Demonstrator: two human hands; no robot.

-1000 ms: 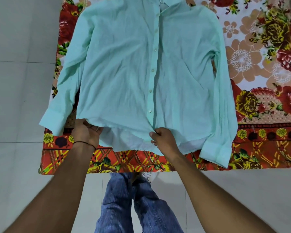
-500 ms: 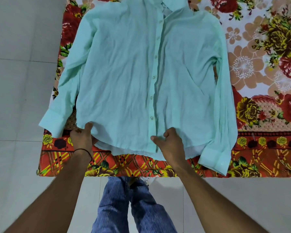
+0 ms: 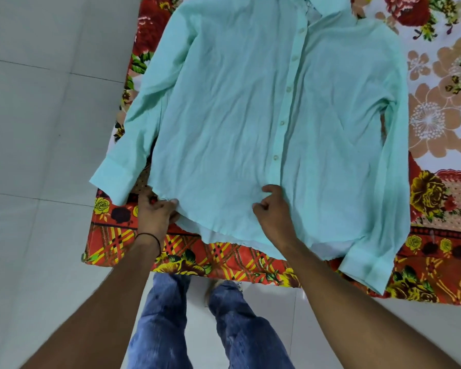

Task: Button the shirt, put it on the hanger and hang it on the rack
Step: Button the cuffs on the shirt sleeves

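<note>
The mint-green long-sleeved shirt of thin cloth (image 3: 237,115) lies front-up on the flower-printed cover (image 3: 224,262). The left hand (image 3: 155,213) pinches its near-left hem and the right hand (image 3: 273,206) grips cloth beside the button strip. Tugging evenly towards the near edge should keep the strip straight.

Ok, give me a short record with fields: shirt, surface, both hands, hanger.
shirt: mint-green long-sleeved button-front shirt, flat, front up, placket closed where visible
surface: red floral printed cloth on pale tiled floor
left hand: pinches hem at the shirt's side edge
right hand: grip on hem beside placket
hanger: not in view
</note>
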